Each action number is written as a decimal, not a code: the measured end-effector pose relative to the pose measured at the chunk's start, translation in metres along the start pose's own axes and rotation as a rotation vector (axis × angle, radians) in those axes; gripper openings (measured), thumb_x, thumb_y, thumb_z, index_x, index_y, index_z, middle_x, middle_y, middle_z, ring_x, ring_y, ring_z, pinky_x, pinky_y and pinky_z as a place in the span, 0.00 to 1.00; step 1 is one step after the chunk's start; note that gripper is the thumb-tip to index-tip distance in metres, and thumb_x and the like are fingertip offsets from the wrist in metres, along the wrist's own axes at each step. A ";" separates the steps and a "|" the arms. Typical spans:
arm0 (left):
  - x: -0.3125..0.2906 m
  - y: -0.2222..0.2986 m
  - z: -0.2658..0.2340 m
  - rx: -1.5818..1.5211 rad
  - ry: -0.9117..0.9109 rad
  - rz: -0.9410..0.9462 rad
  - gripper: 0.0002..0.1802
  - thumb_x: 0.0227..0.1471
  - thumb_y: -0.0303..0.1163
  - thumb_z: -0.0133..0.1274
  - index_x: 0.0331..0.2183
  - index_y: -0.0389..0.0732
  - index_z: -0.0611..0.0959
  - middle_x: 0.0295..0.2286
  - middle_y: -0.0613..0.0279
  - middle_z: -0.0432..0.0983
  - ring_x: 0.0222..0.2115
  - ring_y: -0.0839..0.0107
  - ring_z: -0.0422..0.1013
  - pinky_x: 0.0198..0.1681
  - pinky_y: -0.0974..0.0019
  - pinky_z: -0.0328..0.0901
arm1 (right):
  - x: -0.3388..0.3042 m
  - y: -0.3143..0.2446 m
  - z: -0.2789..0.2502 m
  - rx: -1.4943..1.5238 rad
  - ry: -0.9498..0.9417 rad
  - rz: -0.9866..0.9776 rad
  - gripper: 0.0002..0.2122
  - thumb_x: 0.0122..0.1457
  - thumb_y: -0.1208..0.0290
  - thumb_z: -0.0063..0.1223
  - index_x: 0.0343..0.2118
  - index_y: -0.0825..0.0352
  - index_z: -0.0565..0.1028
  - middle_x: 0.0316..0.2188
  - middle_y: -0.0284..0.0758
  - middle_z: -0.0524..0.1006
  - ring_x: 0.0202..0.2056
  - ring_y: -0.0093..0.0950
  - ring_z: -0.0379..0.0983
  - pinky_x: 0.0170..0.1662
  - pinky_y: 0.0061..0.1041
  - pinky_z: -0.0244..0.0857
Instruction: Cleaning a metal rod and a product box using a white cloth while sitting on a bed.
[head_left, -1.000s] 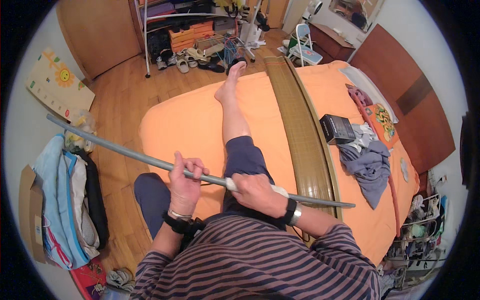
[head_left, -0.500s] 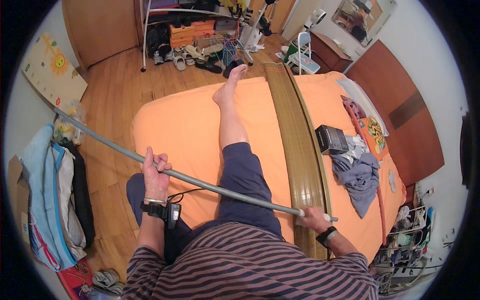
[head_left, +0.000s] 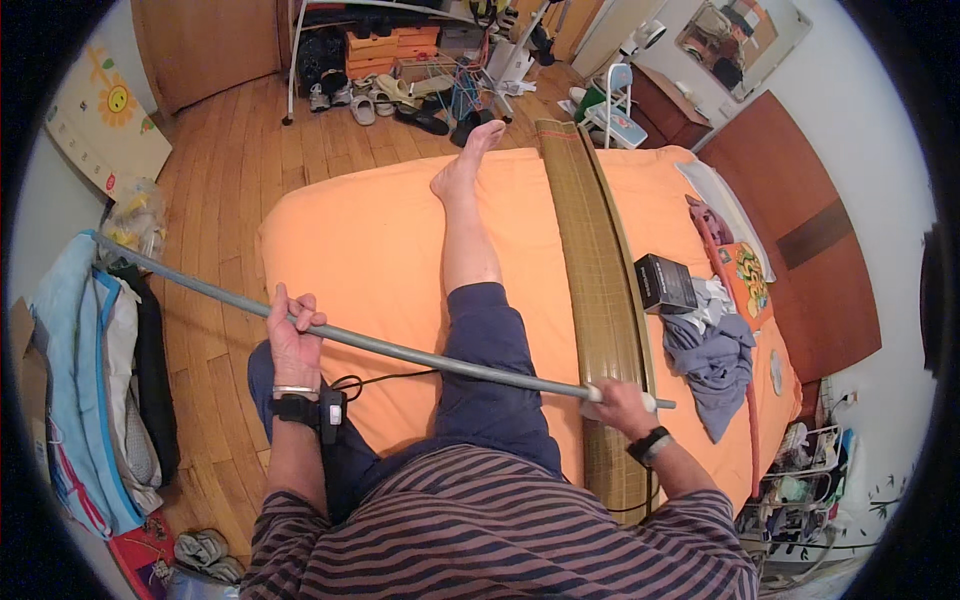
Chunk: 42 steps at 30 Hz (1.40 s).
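Note:
A long, slightly bowed grey pole (head_left: 420,357) slants across my lap, its left end out over the floor side of the bed. My left hand (head_left: 293,340) has its palm turned up, with the lower fingers curled round the pole and the index finger raised. Near the pole's right end, my right hand (head_left: 620,408) is closed round it, beside white ring-like pieces on the pole. Beneath that hand lies a rolled bamboo mat (head_left: 603,330), running lengthwise over the orange bedsheet (head_left: 360,235). My bare leg (head_left: 465,230) stretches out left of the mat.
A black box (head_left: 664,283) and a grey-blue cloth (head_left: 708,345) lie right of the mat. Towels and cloths (head_left: 75,340) hang at the left. Shoes (head_left: 420,120) and orange boxes (head_left: 371,55) stand by the far wall. A folding chair (head_left: 620,110) is beyond the bed.
My left hand has shifted a little left, and the pole's left end now sits lower, by the light blue towel. My right hand has moved slightly farther away; both keep hold.

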<state>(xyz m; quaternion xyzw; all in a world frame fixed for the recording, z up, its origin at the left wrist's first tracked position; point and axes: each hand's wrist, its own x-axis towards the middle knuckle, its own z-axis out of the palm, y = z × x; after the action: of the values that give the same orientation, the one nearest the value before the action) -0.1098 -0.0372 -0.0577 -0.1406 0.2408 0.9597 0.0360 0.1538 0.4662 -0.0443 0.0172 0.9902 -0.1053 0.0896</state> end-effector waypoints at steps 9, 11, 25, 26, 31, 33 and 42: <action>0.007 0.003 -0.006 0.008 -0.017 -0.025 0.22 0.61 0.42 0.55 0.19 0.47 0.68 0.19 0.61 0.69 0.12 0.83 0.53 0.20 0.75 0.56 | -0.045 0.055 0.027 -0.078 0.013 0.166 0.11 0.46 0.60 0.61 0.33 0.56 0.82 0.27 0.40 0.80 0.30 0.45 0.78 0.35 0.43 0.73; 0.011 0.006 -0.011 -0.020 0.025 -0.008 0.22 0.61 0.42 0.55 0.19 0.47 0.68 0.19 0.61 0.70 0.12 0.83 0.53 0.19 0.77 0.55 | -0.027 0.028 0.020 -0.106 0.047 0.124 0.12 0.46 0.61 0.61 0.34 0.56 0.82 0.27 0.40 0.80 0.30 0.44 0.78 0.34 0.43 0.72; 0.019 -0.002 -0.014 -0.016 0.098 -0.063 0.21 0.60 0.42 0.56 0.19 0.46 0.69 0.20 0.59 0.70 0.12 0.82 0.54 0.19 0.75 0.57 | -0.041 0.027 0.003 0.027 0.014 -0.006 0.08 0.52 0.63 0.57 0.34 0.58 0.79 0.28 0.41 0.80 0.30 0.44 0.78 0.33 0.41 0.71; 0.020 -0.003 -0.013 0.014 0.099 -0.056 0.21 0.60 0.42 0.57 0.19 0.46 0.69 0.20 0.59 0.70 0.12 0.81 0.54 0.20 0.75 0.57 | -0.065 0.045 0.001 -0.046 -0.025 0.109 0.11 0.49 0.61 0.61 0.35 0.58 0.80 0.28 0.41 0.80 0.32 0.44 0.78 0.35 0.41 0.71; 0.017 -0.011 -0.007 0.082 0.116 -0.091 0.21 0.59 0.41 0.58 0.19 0.46 0.70 0.21 0.58 0.71 0.12 0.81 0.55 0.20 0.74 0.58 | -0.077 0.053 0.000 -0.104 -0.069 0.272 0.14 0.47 0.58 0.64 0.35 0.59 0.80 0.29 0.41 0.80 0.34 0.44 0.78 0.37 0.42 0.71; 0.018 -0.007 -0.007 0.094 0.132 -0.064 0.21 0.59 0.41 0.58 0.19 0.46 0.70 0.20 0.58 0.71 0.12 0.81 0.55 0.20 0.74 0.58 | -0.079 0.067 -0.005 -0.093 -0.059 0.296 0.14 0.47 0.58 0.64 0.34 0.60 0.79 0.29 0.42 0.80 0.35 0.45 0.78 0.38 0.42 0.71; 0.023 -0.008 -0.010 0.034 0.118 -0.105 0.21 0.59 0.41 0.56 0.19 0.46 0.69 0.20 0.57 0.71 0.12 0.80 0.54 0.20 0.72 0.59 | -0.105 0.093 0.000 -0.070 -0.034 0.434 0.15 0.49 0.56 0.62 0.31 0.64 0.78 0.31 0.46 0.80 0.36 0.48 0.77 0.39 0.42 0.70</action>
<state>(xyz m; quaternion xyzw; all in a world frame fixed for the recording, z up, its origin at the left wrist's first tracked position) -0.1283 -0.0348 -0.0767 -0.2089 0.2510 0.9422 0.0743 0.2623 0.5558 -0.0446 0.2250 0.9648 -0.0497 0.1271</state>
